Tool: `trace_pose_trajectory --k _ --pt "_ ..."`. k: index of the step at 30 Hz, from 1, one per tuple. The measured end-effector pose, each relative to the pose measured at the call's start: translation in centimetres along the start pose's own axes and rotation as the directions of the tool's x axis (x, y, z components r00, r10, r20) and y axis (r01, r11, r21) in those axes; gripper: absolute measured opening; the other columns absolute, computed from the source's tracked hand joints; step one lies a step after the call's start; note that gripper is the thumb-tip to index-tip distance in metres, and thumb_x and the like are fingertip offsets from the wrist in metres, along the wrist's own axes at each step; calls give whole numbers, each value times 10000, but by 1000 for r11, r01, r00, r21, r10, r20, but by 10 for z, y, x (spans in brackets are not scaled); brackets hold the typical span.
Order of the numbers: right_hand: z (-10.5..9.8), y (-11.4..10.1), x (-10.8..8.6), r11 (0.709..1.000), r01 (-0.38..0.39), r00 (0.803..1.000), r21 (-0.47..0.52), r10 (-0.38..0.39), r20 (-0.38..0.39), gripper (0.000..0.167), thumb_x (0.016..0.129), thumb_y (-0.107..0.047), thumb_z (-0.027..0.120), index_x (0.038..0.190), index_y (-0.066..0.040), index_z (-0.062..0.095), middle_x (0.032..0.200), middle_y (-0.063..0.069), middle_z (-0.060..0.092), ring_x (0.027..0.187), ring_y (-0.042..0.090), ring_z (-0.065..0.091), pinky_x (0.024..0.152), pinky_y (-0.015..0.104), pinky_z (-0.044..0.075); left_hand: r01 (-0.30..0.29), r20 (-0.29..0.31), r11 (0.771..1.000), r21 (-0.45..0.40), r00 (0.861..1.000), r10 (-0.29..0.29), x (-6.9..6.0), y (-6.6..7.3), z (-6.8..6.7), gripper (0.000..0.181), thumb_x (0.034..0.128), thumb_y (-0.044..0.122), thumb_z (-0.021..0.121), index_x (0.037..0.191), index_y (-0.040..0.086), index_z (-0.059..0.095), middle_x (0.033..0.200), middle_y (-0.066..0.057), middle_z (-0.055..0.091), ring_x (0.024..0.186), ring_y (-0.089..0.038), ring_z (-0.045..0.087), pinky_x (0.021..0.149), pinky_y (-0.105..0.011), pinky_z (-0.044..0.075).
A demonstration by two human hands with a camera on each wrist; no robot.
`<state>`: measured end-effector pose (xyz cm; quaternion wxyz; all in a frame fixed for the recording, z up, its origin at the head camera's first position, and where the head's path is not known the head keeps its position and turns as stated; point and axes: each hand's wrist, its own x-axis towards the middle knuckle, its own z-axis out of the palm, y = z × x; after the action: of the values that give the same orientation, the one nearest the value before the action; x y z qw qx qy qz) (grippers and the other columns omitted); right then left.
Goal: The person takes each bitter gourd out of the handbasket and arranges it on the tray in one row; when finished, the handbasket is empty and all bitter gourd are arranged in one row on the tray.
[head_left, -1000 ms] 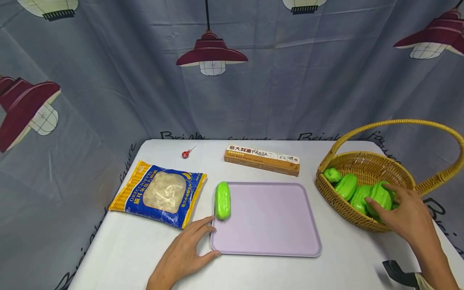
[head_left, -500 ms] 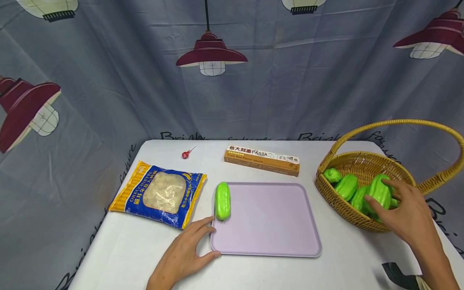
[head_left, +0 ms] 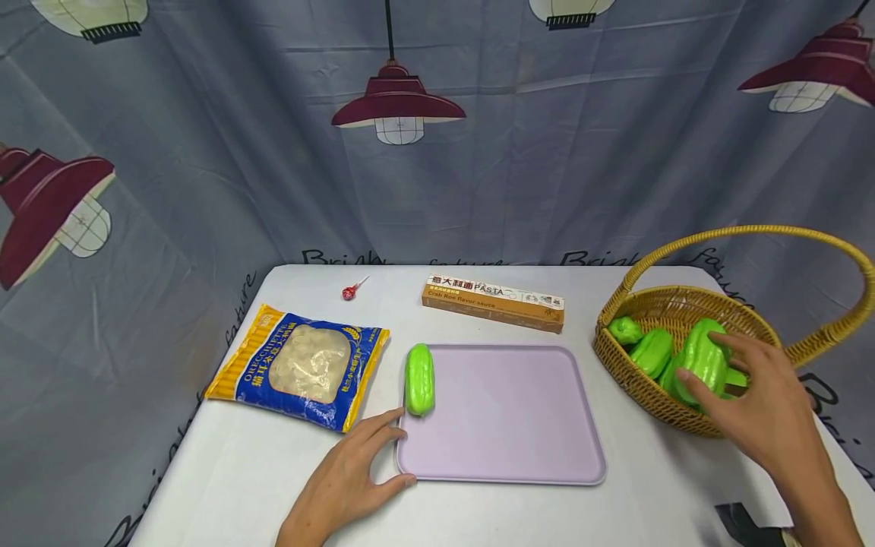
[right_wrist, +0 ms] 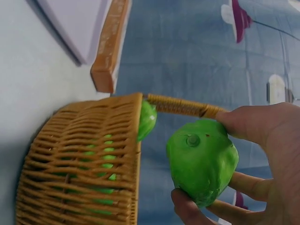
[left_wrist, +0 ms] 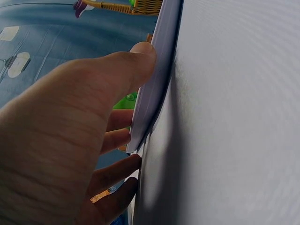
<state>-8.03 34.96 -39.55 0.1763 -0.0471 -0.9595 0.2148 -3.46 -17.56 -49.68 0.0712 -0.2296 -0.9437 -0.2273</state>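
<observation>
My right hand (head_left: 771, 403) pinches a green pepper-like vegetable (head_left: 706, 355) between thumb and fingers above the wicker basket (head_left: 632, 382); the right wrist view shows this vegetable (right_wrist: 201, 161) raised over the basket's rim (right_wrist: 93, 154). Several more green ones (head_left: 652, 352) lie in the basket. On the lilac tray (head_left: 506, 414) another green vegetable (head_left: 420, 380) lies lengthwise along the left side. My left hand (head_left: 347, 477) rests at the tray's lower left corner, thumb and fingertips touching its edge; in the left wrist view the thumb of this hand (left_wrist: 89, 108) lies against the tray's side (left_wrist: 157, 70).
A blue and yellow pasta bag (head_left: 307, 365) lies left of the tray. Behind the tray are a brown pasta box (head_left: 492, 304) and a small red lollipop (head_left: 350, 292). The basket's tall handle (head_left: 759, 229) arches over its right part.
My right hand has moved up and slightly left, lifting the held green vegetable from among the others in the basket. My left hand has stayed at the tray's corner.
</observation>
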Motion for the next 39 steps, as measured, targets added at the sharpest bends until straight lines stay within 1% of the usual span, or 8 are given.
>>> trace_pose_trajectory --k 5,8,13,18,25,32,35,39 --pt "-2 -9 -3 999 31 999 16 -31 -18 801 881 -302 883 1510 48 530 1550 376 445 1171 624 538 831 710 441 2 -4 1000 -3 1000 -2 0 0 0 576 810 560 911 1255 243 729 1557 40 597 1404 -164 585 1170 -381 518" --pt "-2 -11 -4 997 58 998 43 -57 -23 799 853 -269 912 1492 48 551 1530 370 464 1146 614 562 817 365 544 -9 -14 1000 -3 1000 9 -1 -1 0 578 809 557 913 1255 239 730 1553 38 600 1400 -164 588 1168 -380 519" --pt "0 -17 -7 987 109 994 121 -107 -27 795 818 -205 944 1469 55 569 1489 367 479 1109 615 583 648 -66 347 -22 -27 1000 5 999 22 -1 -2 0 579 805 552 917 1252 233 733 1548 30 604 1392 -168 594 1164 -379 522" --pt "4 -26 -8 980 144 990 135 -142 -20 801 809 -235 957 1460 38 578 1475 340 500 1101 567 593 667 -38 367 -22 -21 1000 -4 1000 22 0 -1 1 577 809 540 918 1257 230 730 1552 29 601 1393 -172 594 1170 -383 516" --pt "15 -43 -6 978 178 984 110 -179 1 796 797 -264 966 1446 6 593 1461 315 509 1205 523 530 751 319 475 -12 -8 1000 -17 1000 12 0 -1 1 581 810 536 918 1267 231 729 1554 28 600 1403 -168 584 1172 -381 515" --pt "25 -58 -3 960 221 972 170 -230 36 780 801 -239 968 1445 -4 597 1472 287 497 1186 469 547 716 61 432 -16 -16 1000 -8 1000 16 -1 0 1 589 809 545 916 1270 227 734 1548 26 606 1398 -167 588 1163 -377 522" --pt "31 -64 -1 949 253 963 190 -265 42 776 792 -229 975 1438 -11 604 1487 282 503 1225 485 544 759 136 489 -23 -23 1000 -1 999 23 -1 0 0 590 810 543 916 1272 225 733 1551 28 602 1396 -167 589 1166 -373 519" --pt "39 -70 -1 934 298 949 198 -311 40 783 767 -209 987 1424 -13 609 1493 299 508 1272 527 528 821 507 598 -27 -28 1000 12 999 27 -1 0 1 593 809 545 915 1275 226 731 1556 32 597 1395 -166 589 1171 -367 514"
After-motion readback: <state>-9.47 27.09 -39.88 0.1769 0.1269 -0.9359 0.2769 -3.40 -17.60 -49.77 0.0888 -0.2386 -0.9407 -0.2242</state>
